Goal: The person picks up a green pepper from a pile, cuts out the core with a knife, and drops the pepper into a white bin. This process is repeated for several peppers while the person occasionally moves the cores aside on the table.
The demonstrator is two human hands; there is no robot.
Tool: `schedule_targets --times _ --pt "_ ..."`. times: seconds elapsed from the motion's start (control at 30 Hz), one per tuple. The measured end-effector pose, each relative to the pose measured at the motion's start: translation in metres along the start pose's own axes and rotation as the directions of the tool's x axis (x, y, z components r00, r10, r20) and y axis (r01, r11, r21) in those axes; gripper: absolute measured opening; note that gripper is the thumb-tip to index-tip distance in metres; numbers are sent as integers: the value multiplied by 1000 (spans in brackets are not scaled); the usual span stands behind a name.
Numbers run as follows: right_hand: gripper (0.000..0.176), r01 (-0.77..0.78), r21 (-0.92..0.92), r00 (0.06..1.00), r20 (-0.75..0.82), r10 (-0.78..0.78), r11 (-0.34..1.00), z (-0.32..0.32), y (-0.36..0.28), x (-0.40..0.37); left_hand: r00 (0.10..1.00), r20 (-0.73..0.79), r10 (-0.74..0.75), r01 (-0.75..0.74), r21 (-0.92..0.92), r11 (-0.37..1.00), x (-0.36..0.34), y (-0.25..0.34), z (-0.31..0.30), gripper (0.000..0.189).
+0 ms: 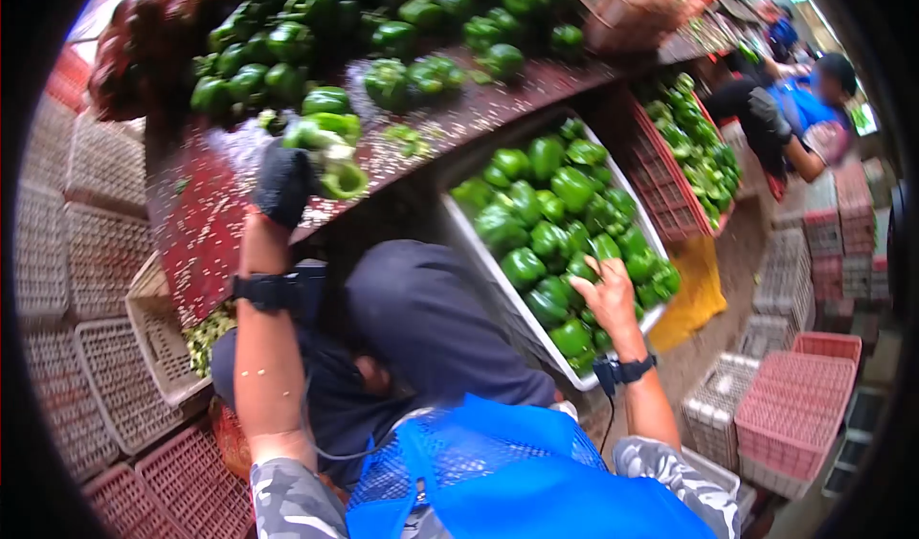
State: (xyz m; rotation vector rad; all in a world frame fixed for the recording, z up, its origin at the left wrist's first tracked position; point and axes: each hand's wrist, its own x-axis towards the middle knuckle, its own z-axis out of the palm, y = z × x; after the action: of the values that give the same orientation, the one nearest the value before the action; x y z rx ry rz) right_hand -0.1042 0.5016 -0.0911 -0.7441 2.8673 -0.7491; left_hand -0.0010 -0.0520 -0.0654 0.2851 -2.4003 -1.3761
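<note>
My left hand [282, 185], in a dark glove, is closed at the table's near side against a cut green bell pepper [335, 146] whose pale inside shows. The glove hides part of the grip. A hollow green pepper piece [345, 181] hangs just below it. My right hand [610, 297], bare, reaches over a white crate [507, 279] filled with whole green bell peppers [550, 204]. Its thumb and fingers are apart, resting on or just above the peppers, with nothing held in them.
Whole peppers [287, 41] are heaped on the red table [206, 252], which is strewn with seeds. A red crate [675, 180] holds cut peppers. Below the table's left end is a pale crate [158, 333] with scraps. Stacked crates [105, 261] line the left. Another person [795, 108] works at right.
</note>
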Motion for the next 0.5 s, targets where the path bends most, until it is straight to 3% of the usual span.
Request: schedule_targets --times 0.03,0.07,0.1,0.17,0.2,0.23,0.27,0.3,0.33,0.4,0.47,0.5 --pt "50 -45 -54 999 1 45 998 3 -3 0 990 -25 138 -134 132 982 -1 -8 4 33" --pt "49 8 -42 999 -32 -10 999 8 1 0 961 -28 274 -258 257 931 -1 -11 8 33" --pt "49 10 -47 999 -33 -11 999 11 5 1 979 11 204 -204 36 978 2 -4 13 35" --pt "48 13 -109 1000 17 -11 994 8 8 6 981 174 85 -12 -387 922 0 13 18 30" --pt "49 16 -166 998 63 -6 986 0 3 11 987 -38 154 -157 -336 929 -4 21 26 24" --pt "50 72 -233 991 123 -44 970 -8 1 19 953 -111 283 -290 -55 955 -4 11 27 17" --pt "51 131 -204 989 102 -112 970 -19 -16 31 898 -142 416 -378 236 895 -5 -6 31 12" --pt "52 209 -144 977 63 -202 967 -27 -40 49 922 -21 388 -381 139 914 -5 -16 27 7" --pt "53 285 -85 958 20 -285 955 -33 -69 67 901 -8 433 -416 259 872 -11 9 23 7" --pt "52 357 182 934 -37 -357 916 -38 -145 93 937 38 348 -343 300 890 -16 8 22 8" --pt "53 542 258 835 -60 -547 799 -27 -203 116 929 97 358 -370 296 880 -17 -15 24 13" --pt "56 664 222 744 -100 -661 714 -14 -224 128 953 147 266 -295 241 924 -23 18 16 19"
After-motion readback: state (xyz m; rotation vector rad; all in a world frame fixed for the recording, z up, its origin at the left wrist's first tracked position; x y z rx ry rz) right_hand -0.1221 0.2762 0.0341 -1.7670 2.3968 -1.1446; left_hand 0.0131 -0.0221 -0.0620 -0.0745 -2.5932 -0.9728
